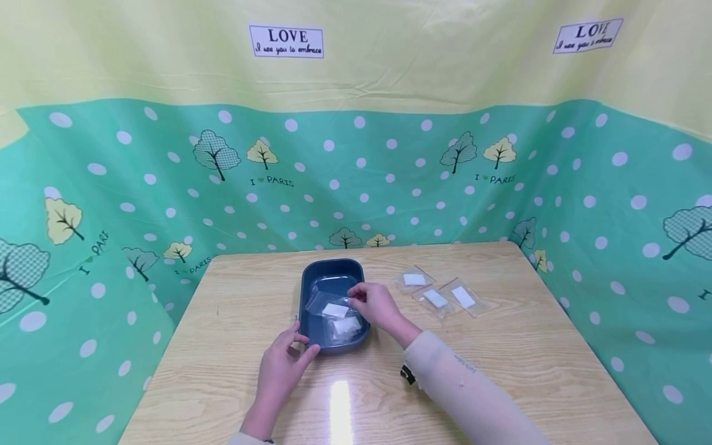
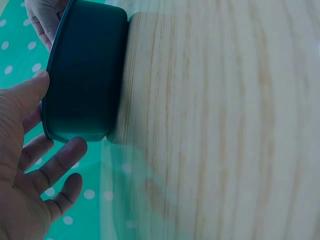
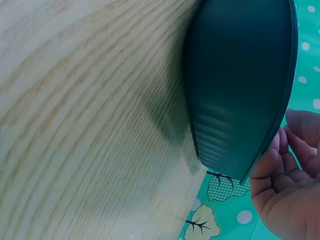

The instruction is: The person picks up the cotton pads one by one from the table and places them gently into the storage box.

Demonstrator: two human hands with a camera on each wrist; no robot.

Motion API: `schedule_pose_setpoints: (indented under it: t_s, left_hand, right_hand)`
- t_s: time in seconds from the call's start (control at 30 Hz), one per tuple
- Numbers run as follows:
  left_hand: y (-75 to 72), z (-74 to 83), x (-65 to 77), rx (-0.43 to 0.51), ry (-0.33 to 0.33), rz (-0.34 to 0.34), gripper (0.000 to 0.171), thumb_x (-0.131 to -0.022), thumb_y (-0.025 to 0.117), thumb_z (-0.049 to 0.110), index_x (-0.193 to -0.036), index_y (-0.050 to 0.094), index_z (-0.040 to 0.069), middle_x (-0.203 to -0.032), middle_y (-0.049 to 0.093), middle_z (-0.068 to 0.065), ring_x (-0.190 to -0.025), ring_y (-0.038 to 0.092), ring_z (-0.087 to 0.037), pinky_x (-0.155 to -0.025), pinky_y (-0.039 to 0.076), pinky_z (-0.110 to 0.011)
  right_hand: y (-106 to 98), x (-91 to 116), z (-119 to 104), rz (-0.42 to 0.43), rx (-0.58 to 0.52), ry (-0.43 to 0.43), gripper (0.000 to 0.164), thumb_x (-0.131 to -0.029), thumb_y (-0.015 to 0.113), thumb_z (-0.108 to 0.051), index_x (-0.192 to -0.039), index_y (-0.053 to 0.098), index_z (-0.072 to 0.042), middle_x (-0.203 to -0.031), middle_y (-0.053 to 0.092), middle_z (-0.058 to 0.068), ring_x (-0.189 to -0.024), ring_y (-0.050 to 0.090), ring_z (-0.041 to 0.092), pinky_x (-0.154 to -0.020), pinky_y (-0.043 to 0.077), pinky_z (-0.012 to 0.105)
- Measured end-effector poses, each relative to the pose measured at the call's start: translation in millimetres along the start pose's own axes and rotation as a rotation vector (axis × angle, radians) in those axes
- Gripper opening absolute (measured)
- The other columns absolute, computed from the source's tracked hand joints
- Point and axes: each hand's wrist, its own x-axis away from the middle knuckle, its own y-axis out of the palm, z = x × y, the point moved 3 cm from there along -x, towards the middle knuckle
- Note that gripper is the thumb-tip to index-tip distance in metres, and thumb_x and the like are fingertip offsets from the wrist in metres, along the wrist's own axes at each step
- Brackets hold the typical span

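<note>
A dark blue tray [image 1: 306, 278] with rounded corners stands on the table. My left hand [image 1: 280, 361] holds its near left corner, thumb and forefinger at the rim and the other fingers spread, as the left wrist view shows. My right hand [image 1: 378, 306] is over the tray's right side and pinches the edge of a clear plastic bag [image 1: 335, 310] with a white piece in it. Beneath lies another such bag [image 1: 346, 326] on the tray floor; whether more are stacked there I cannot tell. In the right wrist view, the tray's wall hides the bags.
To the right of the tray lie three more clear bags with white pieces: a back one [image 1: 414, 279], a middle one [image 1: 436, 299] and a right one [image 1: 463, 297]. A small black object [image 1: 408, 374] shows beside the right sleeve. Patterned green cloth [image 1: 389, 179] hangs around the wooden table [image 1: 239, 296].
</note>
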Motion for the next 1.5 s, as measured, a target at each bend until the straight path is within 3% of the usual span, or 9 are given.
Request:
schedule_pose_setpoints:
  t_s: [0.9, 1.5]
  left_hand:
    - [0.2, 1.5, -1.1, -0.008, -0.040, -0.029, 0.025, -0.088, 0.090, 0.032, -0.101, 0.075, 0.017, -0.154, 0.063, -0.013, -0.083, 0.073, -0.015, -0.076, 0.061, -0.028]
    - [-0.3, 0.7, -0.9, -0.019, -0.051, -0.043, 0.025, -0.089, 0.089, 0.034, -0.102, 0.075, 0.018, -0.155, 0.062, -0.010, -0.086, 0.074, -0.016, -0.078, 0.061, -0.028]
  right_hand:
    - [0, -3, 12, -0.032, -0.117, 0.042, 0.015, -0.103, 0.073, -0.018, -0.115, 0.076, -0.010, -0.105, 0.077, 0.004, -0.094, 0.069, 0.015, -0.084, 0.063, 0.030]
    - [1, -2, 15, -0.043, -0.132, 0.044, 0.017, -0.103, 0.073, -0.022, -0.116, 0.077, -0.012, -0.106, 0.077, 0.003, -0.095, 0.068, 0.014, -0.085, 0.062, 0.032]
